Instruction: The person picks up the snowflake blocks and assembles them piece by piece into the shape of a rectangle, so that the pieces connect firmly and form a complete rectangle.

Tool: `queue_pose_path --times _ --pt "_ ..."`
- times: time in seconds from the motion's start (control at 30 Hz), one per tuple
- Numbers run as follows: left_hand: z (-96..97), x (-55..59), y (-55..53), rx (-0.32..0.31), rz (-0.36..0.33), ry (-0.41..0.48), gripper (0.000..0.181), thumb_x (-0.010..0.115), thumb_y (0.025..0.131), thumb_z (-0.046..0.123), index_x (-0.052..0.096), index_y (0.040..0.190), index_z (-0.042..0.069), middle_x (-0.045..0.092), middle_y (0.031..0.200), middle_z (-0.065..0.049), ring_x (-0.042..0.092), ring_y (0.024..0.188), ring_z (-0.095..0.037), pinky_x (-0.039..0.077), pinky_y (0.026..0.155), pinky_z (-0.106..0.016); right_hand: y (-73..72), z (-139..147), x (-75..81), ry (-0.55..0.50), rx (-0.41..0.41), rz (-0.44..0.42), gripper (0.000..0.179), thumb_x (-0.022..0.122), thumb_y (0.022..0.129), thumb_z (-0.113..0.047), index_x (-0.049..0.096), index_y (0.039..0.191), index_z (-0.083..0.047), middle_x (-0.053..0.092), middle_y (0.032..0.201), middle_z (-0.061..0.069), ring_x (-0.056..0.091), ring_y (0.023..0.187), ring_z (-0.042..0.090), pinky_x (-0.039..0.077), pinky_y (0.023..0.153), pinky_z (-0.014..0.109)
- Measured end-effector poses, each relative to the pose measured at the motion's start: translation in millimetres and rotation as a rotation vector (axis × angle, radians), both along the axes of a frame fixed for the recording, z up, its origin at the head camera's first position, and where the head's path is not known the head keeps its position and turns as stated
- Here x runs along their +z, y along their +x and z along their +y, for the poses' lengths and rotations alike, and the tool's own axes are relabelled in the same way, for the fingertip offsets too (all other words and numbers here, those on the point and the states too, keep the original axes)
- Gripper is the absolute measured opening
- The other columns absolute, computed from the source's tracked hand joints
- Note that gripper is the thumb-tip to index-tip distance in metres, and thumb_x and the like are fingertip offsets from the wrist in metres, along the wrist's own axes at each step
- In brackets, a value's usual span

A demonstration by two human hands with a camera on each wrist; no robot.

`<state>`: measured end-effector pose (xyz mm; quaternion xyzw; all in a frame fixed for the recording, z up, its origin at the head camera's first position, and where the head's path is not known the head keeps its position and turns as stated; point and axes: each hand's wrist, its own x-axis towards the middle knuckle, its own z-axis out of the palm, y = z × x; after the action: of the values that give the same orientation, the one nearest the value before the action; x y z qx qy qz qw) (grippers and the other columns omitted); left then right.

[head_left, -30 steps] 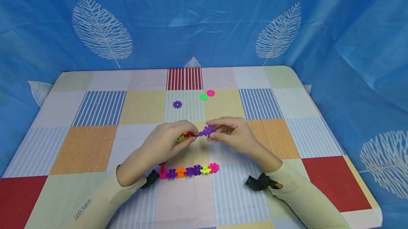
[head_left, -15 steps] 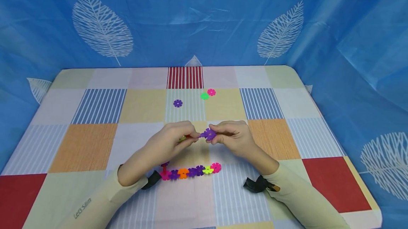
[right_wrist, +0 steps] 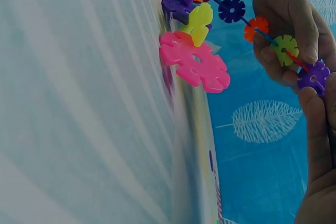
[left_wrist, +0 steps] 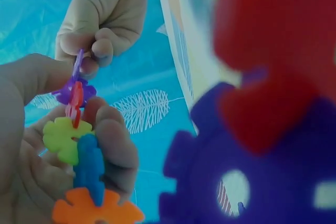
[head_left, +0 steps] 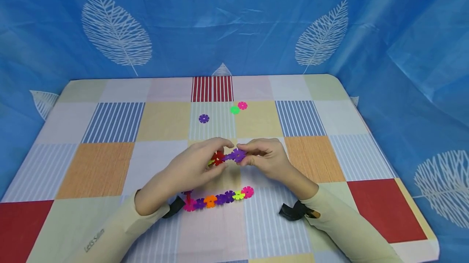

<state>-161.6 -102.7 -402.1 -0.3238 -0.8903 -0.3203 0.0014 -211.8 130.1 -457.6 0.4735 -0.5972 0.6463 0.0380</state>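
Observation:
My right hand [head_left: 269, 158] pinches a purple snowflake disc [head_left: 239, 155] between thumb and fingertips. This disc joins another purple one [right_wrist: 314, 78] at the end of a chain of interlocking snowflake discs. My left hand [head_left: 194, 163] has its fingers curled behind the chain, near a red disc [head_left: 218, 158] and a yellow-green disc [left_wrist: 64, 136]; its thumb and forefinger are spread apart in the head view. Further along the chain come a blue disc [left_wrist: 89, 166] and an orange disc [left_wrist: 100, 207]. Part of the chain is hidden under my left wrist.
A row of joined discs [head_left: 210, 201] lies on the patchwork tablecloth [head_left: 216, 234], ending in a pink disc [right_wrist: 195, 61]. Farther back are loose discs: purple [head_left: 204, 119], green [head_left: 235, 110] and pink [head_left: 242, 105]. A blue leaf-print curtain [head_left: 227, 18] stands behind the table.
My left thumb and forefinger have parted, uncovering the red disc they covered half a second ago. My right hand keeps its pinch on the purple disc, now slightly farther left.

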Motion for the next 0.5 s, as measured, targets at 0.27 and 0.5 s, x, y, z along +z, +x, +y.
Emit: queue_pose_path --times 0.27,0.5 --pt "1.1 -3.9 2.9 0.017 0.081 -0.035 0.041 0.071 0.090 0.018 0.056 0.128 0.017 0.061 0.112 0.005 0.057 0.086 -0.006 0.053 0.075 -0.022 -5.1 0.9 3.8 0.141 -0.062 0.064 0.044 0.075 0.079 -0.029 0.069 0.107 0.005 0.072 0.090 0.011 0.069 0.075 0.019 0.058 0.066 0.032" --pt "2.2 -4.0 4.4 0.020 0.074 -0.058 0.053 0.070 0.092 0.018 0.051 0.140 0.025 0.061 0.124 0.007 0.059 0.110 -0.007 0.051 0.091 -0.029 -51.6 19.4 11.0 0.508 -0.329 -0.064 0.032 0.073 0.088 -0.023 0.069 0.111 -0.001 0.071 0.090 0.002 0.065 0.075 0.015 0.055 0.067 0.030"
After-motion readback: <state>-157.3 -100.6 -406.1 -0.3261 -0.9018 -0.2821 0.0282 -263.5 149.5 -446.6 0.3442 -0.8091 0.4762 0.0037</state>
